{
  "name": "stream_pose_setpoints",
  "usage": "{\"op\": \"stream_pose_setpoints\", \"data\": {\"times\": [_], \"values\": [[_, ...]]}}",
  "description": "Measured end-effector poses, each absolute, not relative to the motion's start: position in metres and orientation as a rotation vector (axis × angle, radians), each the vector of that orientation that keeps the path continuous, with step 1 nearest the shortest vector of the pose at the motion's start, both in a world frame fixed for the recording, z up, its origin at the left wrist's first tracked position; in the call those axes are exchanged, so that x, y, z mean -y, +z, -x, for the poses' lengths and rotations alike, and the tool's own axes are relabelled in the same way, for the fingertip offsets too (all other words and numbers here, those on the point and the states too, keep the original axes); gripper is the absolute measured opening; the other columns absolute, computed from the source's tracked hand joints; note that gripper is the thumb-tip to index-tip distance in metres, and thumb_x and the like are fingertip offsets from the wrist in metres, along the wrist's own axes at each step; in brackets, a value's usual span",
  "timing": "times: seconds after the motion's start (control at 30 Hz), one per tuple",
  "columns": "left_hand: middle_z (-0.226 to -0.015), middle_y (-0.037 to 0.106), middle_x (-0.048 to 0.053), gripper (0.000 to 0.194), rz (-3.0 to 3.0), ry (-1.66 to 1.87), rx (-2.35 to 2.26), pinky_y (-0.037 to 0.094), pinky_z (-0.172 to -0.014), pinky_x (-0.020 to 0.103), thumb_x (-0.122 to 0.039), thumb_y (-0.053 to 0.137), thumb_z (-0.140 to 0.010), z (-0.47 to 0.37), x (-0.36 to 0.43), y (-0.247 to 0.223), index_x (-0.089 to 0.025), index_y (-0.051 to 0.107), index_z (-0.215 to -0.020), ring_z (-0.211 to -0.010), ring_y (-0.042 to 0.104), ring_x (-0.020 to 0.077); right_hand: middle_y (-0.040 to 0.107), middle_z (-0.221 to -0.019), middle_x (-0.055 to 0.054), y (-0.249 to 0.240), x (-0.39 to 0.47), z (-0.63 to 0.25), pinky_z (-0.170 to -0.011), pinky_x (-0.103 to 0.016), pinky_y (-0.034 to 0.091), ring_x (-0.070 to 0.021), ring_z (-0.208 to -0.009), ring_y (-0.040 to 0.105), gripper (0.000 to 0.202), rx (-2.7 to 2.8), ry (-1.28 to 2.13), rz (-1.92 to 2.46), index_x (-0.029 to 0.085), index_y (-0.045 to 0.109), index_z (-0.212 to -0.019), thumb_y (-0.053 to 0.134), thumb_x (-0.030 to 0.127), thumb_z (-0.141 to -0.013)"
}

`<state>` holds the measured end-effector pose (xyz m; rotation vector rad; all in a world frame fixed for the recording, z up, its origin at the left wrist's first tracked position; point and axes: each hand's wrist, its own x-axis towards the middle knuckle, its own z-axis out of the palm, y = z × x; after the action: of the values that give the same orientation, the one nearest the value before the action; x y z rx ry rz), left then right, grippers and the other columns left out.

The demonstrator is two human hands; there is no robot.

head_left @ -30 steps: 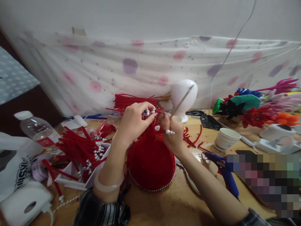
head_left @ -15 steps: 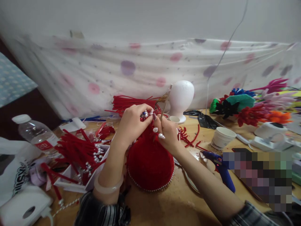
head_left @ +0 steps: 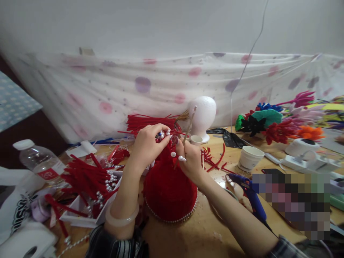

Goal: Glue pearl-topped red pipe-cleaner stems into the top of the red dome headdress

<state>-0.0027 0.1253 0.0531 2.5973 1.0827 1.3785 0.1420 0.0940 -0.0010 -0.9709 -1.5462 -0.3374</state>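
Observation:
A red velvety rounded piece (head_left: 170, 199) with a string of small pearls along its lower edge stands on the table in front of me. My left hand (head_left: 150, 145) is at its top, with thumb and fingers closed around a cluster of pearl beads (head_left: 161, 135). Close beside it, my right hand (head_left: 192, 159) grips a thin stick (head_left: 190, 123), which slants up past the knuckles; its lower end points down at the red piece. Large pearls (head_left: 177, 156) show by my right fingers. The fingertips partly hide the beads.
At left, a white box (head_left: 80, 220) holds red fuzzy stems and pearl strands, near a water bottle (head_left: 40, 161). Behind stands a white foam head (head_left: 203, 116). A paper cup (head_left: 251, 157), a blue glue gun (head_left: 252, 197) and colourful fuzzy flowers (head_left: 279, 130) lie to the right.
The view has shifted slightly. Both hands stay at the top of the red piece, left on the beads and right on the stick. The stick's lower end now shows against the red surface.

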Motion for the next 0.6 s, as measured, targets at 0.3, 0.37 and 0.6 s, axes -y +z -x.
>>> {"op": "stream_pose_setpoints", "data": {"times": [0.3,0.37,0.6], "values": [[-0.093,0.074,0.002,0.015,-2.572,1.380,-1.100,0.050,-0.082,0.034,-0.014,0.066,-0.082,0.003,-0.125,0.052,-0.021,0.068,-0.095,-0.087,0.066,0.0203,0.042,-0.052,0.005,-0.003,-0.092,-0.146,-0.049,-0.023,0.030,-0.0090,-0.046,0.041,0.039,1.487,-0.346,0.955,0.023,0.038,-0.063,0.035,0.031,-0.101],[-0.093,0.074,0.002,0.015,-2.577,1.381,-1.097,0.050,-0.081,0.034,-0.015,0.066,-0.082,0.003,-0.126,0.052,-0.021,0.068,-0.095,-0.087,0.066,0.0202,0.042,-0.052,0.005,-0.007,-0.093,-0.145,-0.049,-0.024,0.030,-0.0090,-0.046,0.041,0.039,1.502,-0.343,0.951,0.023,0.038,-0.062,0.035,0.031,-0.100],[-0.092,0.074,0.002,0.015,-2.582,1.410,-1.079,0.051,-0.082,0.033,-0.015,0.067,-0.081,0.003,-0.127,0.052,-0.021,0.068,-0.094,-0.086,0.066,0.0195,0.040,-0.049,0.005,-0.018,-0.088,-0.151,-0.049,-0.026,0.029,-0.0098,-0.044,0.038,0.044,1.503,-0.330,0.938,0.023,0.038,-0.058,0.036,0.038,-0.099]]}}
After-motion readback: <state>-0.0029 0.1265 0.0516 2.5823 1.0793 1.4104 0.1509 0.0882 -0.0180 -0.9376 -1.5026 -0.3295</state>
